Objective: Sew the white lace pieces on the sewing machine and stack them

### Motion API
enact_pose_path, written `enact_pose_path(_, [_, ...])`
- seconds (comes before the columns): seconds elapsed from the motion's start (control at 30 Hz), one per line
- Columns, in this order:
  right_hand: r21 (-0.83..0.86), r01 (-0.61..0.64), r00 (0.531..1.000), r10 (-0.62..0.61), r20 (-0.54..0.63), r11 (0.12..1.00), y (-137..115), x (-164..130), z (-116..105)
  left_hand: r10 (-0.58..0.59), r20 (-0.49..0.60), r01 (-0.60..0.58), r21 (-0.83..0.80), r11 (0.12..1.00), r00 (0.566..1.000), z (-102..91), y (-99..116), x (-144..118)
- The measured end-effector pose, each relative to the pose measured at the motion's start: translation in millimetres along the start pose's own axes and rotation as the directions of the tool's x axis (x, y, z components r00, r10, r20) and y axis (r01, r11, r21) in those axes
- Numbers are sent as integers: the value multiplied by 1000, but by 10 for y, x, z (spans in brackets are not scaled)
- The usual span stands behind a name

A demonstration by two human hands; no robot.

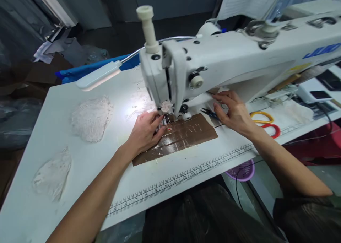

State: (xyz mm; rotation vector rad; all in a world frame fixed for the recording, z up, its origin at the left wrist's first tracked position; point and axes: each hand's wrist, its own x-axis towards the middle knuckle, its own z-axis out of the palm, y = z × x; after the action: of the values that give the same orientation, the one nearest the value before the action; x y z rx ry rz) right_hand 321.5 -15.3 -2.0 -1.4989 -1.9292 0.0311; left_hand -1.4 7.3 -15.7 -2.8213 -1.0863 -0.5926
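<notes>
My left hand [146, 129] lies low at the needle area of a white sewing machine [162, 76]. Its fingers are stretched out beside the presser foot [167, 119], thumb and forefinger apart; any fabric under them is hard to make out. To the right of the needle, my right hand [230, 109] has its fingers pinched on the end of a blurred white strip [199, 99] under the machine arm. Dark thread snips [210, 113] lie just by its thumb. Brown tape [186, 133] covers the machine bed in front of both hands.
Pale lace pieces [92, 118] are piled on the left of the white table [90, 179], with another lace piece [53, 173] nearer me. A lamp [98, 76] reaches over the back. Yellow-and-red-handled scissors [262, 117] lie right. A printed ruler [181, 177] runs along the front edge.
</notes>
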Motion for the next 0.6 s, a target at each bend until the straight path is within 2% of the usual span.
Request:
enact_pose_path(0.13, [-28,-15,1000,15,6,1000,77,-62,-72,53,17,-52,-48,997,998,-16,-168,135])
enact_pose_path(0.3, [-8,59,997,-58,48,998,58,-172,-26,111,-26,-113,-94,989,994,-4,-359,250])
enact_pose_path(0.43, [-56,102,985,-93,143,993,112,-321,59,61,-90,-58,30,998,994,21,-287,184])
enact_pose_path(0.53, [-204,-14,998,25,51,979,148,-405,125,-33,-166,63,178,982,986,35,-199,102])
enact_pose_path(0.6, [-261,-74,997,77,3,963,149,-429,148,-96,-162,131,218,967,982,40,-203,78])
